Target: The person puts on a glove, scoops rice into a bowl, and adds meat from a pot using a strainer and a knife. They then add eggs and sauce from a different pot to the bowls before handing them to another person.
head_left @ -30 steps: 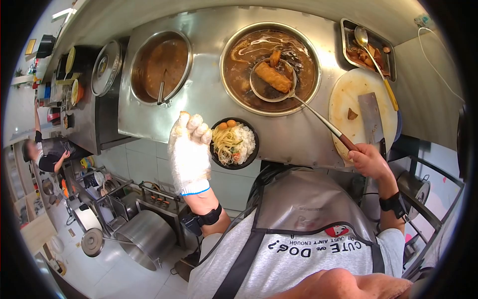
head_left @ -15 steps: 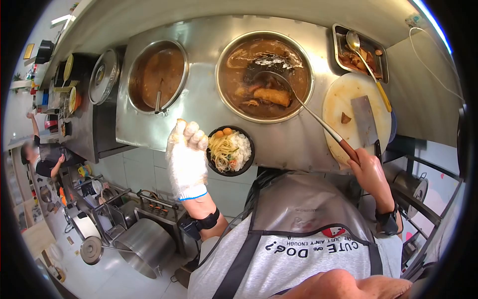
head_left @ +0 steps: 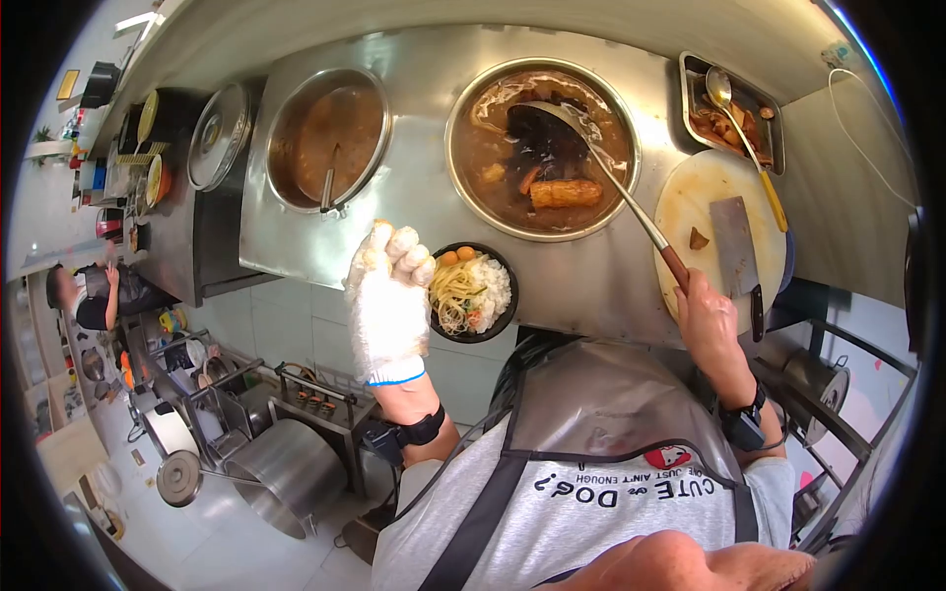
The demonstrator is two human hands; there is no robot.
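Note:
My left hand (head_left: 389,300), in a whitish glove with a plastic film over it, has its fingers curled at the left rim of a black bowl (head_left: 511,304). White rice (head_left: 490,294), pale shredded vegetables (head_left: 453,287) and two small brown eggs (head_left: 457,255) fill the bowl. My bare right hand (head_left: 708,313) is wrapped round the wooden handle of a ladle (head_left: 631,200). The ladle's head dips into dark broth in a large round pot (head_left: 453,187). A browned, roll-shaped piece of food (head_left: 567,193) floats in front of it.
Left stands a second pot (head_left: 379,163) with a utensil inside. On the right, a cleaver (head_left: 733,241) lies on a round cutting board (head_left: 682,212); behind is a metal tray (head_left: 687,94) with a spoon (head_left: 746,140). Another person (head_left: 91,300) stands at far left.
The ladle head has moved toward the back of the pot, and the roll-shaped piece has come away from it. My right hand has moved slightly left. The left hand and bowl keep their places.

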